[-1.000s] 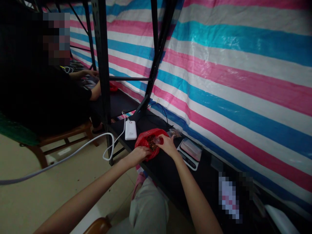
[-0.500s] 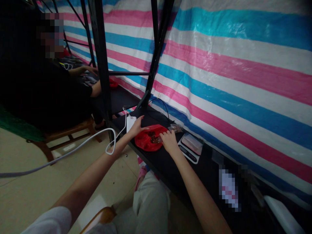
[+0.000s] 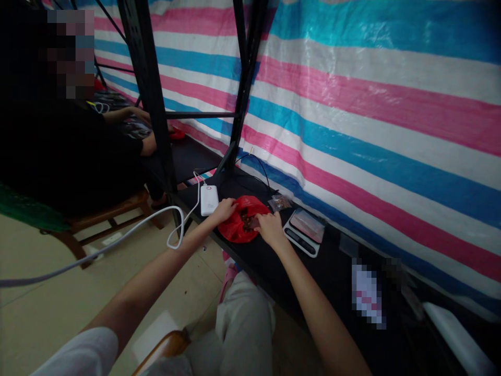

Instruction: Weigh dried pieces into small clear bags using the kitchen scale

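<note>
A red plastic bag (image 3: 233, 232) lies opened out on the black shelf, with small brown pieces (image 3: 248, 219) heaped in its middle. My left hand (image 3: 225, 210) is closed on the bag's left rim. Over its right side is my right hand (image 3: 270, 226), fingers bent together at the brown pieces; what they pinch is too small and dim to name. Close by on the right sits a white digital scale (image 3: 300, 240) bearing a clear flat packet (image 3: 309, 224). Behind my right hand lies a small clear bag (image 3: 280, 202) of brownish bits.
A white power bank (image 3: 209, 200) with a white cable (image 3: 156, 214) stands left of the bag. Black shelf posts (image 3: 151, 94) rise beyond it. A person in dark clothing (image 3: 74, 151) sits at far left. Striped sheeting (image 3: 352, 104) hangs behind the shelf.
My left hand has come down from beside the power bank and closed on the red bag's rim. My right hand has shifted slightly, staying at the brown pieces. The view has moved a little.
</note>
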The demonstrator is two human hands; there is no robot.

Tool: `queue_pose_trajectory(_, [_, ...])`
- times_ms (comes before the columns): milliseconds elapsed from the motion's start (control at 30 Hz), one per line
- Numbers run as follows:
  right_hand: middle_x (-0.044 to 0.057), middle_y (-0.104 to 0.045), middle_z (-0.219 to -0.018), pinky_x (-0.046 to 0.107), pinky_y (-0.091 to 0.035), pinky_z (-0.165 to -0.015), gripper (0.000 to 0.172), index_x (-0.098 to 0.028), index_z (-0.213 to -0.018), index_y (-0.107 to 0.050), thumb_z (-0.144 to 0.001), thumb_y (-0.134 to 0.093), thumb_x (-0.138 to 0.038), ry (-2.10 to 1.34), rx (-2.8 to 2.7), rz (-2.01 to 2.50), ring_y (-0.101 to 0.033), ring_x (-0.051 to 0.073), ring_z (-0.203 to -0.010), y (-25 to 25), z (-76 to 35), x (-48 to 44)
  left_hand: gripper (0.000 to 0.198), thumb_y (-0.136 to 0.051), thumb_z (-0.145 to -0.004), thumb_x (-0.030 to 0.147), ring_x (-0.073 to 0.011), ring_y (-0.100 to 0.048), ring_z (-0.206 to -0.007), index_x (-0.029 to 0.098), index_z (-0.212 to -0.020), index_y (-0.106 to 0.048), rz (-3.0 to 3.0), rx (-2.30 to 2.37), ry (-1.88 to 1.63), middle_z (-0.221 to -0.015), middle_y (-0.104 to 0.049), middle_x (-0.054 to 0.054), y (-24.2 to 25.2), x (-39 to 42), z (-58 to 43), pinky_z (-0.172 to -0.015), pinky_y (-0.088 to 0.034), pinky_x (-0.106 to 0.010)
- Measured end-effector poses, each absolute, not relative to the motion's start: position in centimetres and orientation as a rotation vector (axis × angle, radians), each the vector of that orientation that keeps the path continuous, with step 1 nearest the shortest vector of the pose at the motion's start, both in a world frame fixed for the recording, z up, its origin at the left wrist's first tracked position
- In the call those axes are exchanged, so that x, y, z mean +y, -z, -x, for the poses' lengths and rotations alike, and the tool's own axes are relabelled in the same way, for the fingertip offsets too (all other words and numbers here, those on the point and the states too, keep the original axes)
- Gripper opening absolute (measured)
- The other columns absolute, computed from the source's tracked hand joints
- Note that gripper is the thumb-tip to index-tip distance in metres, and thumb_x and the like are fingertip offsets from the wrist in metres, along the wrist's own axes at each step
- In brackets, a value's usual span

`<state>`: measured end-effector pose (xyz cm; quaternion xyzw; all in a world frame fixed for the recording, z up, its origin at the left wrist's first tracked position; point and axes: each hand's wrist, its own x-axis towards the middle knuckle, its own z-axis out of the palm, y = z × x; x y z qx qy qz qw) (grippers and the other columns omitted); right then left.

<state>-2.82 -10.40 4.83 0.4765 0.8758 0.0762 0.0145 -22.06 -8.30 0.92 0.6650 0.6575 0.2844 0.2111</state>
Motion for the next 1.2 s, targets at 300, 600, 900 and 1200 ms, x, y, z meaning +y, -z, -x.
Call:
queue_pose_trajectory(300, [0.006, -0.066, -0.092, 0.035, -0.025, -0.080, 0.030, -0.022, -0.096, -0.059, -0.069, -0.067, -0.034, -0.231, 2.731, -1.427, -0.056, 0.023, -0.093, -5.7, 2.8, -10.5, 0.027, -0.038, -0.085, 0.020, -0.0215, -0.060, -0.088, 0.011, -0.093, -0.063, -1.619, 1.813, -1.036, -0.096, -0.065, -0.012, -0.4, -8.1, 21.5, -0.081, -0.042, -0.029])
queue_pose_trajectory(600, [0.009, -0.066, -0.091, 0.035, -0.026, -0.079, 0.031, -0.018, -0.093, -0.059, -0.068, -0.067, -0.034, -0.191, 2.709, -1.502, -0.057, 0.024, -0.092, -5.5, 3.9, -11.2, 0.024, -0.045, -0.078, 0.024, -0.0215, -0.059, -0.091, 0.012, -0.090, -0.063, -1.303, 1.666, -1.288, -0.092, -0.066, -0.009, 0.3, -8.1, 21.6, -0.087, -0.042, -0.033])
queue_pose_trajectory(900, [0.003, -0.067, -0.092, 0.028, -0.032, -0.072, 0.027, -0.023, -0.101, -0.053, -0.075, -0.060, -0.028, 0.078, 2.743, -1.840, -0.061, 0.019, -0.088, -2.9, 3.3, -11.6, 0.024, -0.049, -0.073, 0.030, -0.0214, -0.058, -0.092, 0.013, -0.084, -0.062, -1.001, 1.398, -1.534, -0.092, -0.066, -0.007, 0.6, -8.4, 19.7, -0.088, -0.042, -0.033])
queue_pose_trajectory(1200, [-0.001, -0.067, -0.094, 0.026, -0.038, -0.071, 0.022, -0.029, -0.101, -0.054, -0.080, -0.051, -0.023, 0.213, 2.731, -1.880, -0.062, 0.016, -0.088, -2.5, 3.2, -11.3, 0.033, -0.040, -0.082, 0.028, -0.0173, -0.061, -0.087, 0.012, -0.106, -0.055, -0.838, 1.241, -1.498, -0.100, -0.065, -0.008, 0.2, -9.7, 18.7, -0.078, -0.048, -0.029])
